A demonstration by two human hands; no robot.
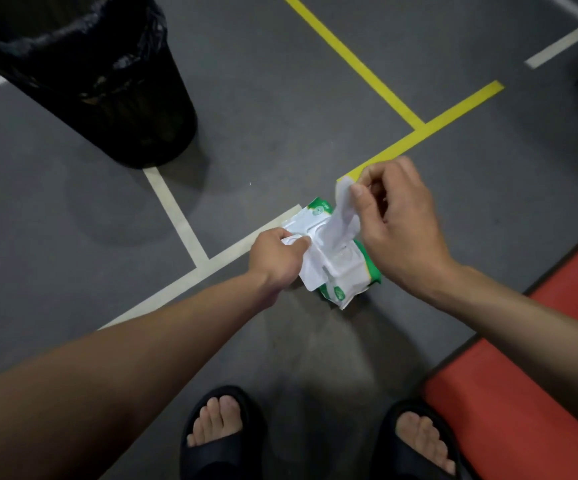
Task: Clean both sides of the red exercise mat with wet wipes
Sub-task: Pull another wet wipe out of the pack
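Observation:
A green and white wet wipes pack [344,271] lies on the grey floor between my hands, its plastic lid flipped open. My left hand [275,256] grips the left side of the pack, where a loose white wipe also lies under its fingers. My right hand [398,220] pinches a white wipe [344,209] between thumb and fingers, holding it upright above the pack's opening. The red exercise mat [519,393] lies on the floor at the lower right, partly under my right forearm.
A black bin [107,81] lined with a black bag stands at the upper left. White and yellow tape lines [377,74] cross the floor. My feet in black slippers [221,431] stand at the bottom edge.

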